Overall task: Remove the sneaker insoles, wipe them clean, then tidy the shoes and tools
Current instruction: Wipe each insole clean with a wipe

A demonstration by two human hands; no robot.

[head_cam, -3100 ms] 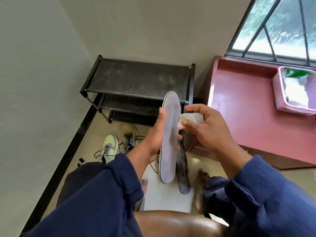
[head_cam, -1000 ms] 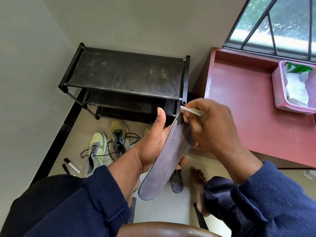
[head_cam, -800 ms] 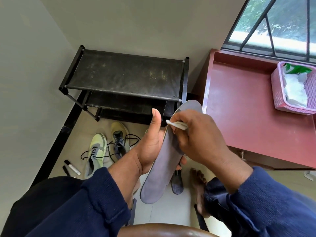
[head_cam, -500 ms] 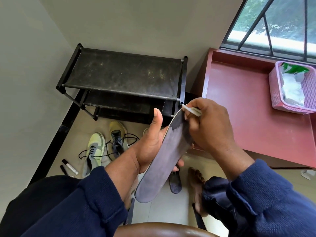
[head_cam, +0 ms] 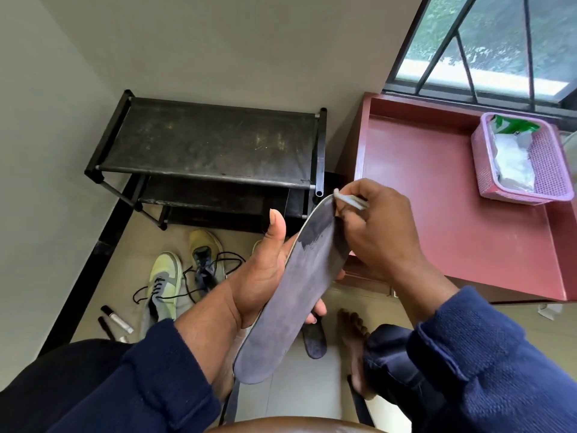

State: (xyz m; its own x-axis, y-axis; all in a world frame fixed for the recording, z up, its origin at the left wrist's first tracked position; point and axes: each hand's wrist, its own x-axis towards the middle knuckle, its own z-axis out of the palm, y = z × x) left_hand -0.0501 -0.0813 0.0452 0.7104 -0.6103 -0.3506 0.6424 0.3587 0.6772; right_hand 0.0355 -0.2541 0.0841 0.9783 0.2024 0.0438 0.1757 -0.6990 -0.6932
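Observation:
My left hand [head_cam: 260,270] grips a long grey insole [head_cam: 290,295] at its middle, thumb up along the left edge, the insole slanting from lower left to upper right. A dark wet patch shows on its upper end. My right hand [head_cam: 374,232] pinches a folded white wipe [head_cam: 349,200] against the insole's top tip. A second dark insole [head_cam: 313,339] lies on the floor below, partly hidden. Two yellow-green sneakers [head_cam: 164,281] [head_cam: 204,254] with loose black laces lie on the floor by the shoe rack.
A black two-tier shoe rack [head_cam: 212,145] stands against the wall. A red table [head_cam: 452,198] on the right carries a pink basket [head_cam: 549,164] with wipes. Two small tubes [head_cam: 115,318] lie on the floor at the left. My bare foot [head_cam: 352,332] rests on the tiles.
My right hand has rubbed the wipe down the insole and back up to its top tip. The insole has tilted from upright to a slant, and a wet patch has appeared.

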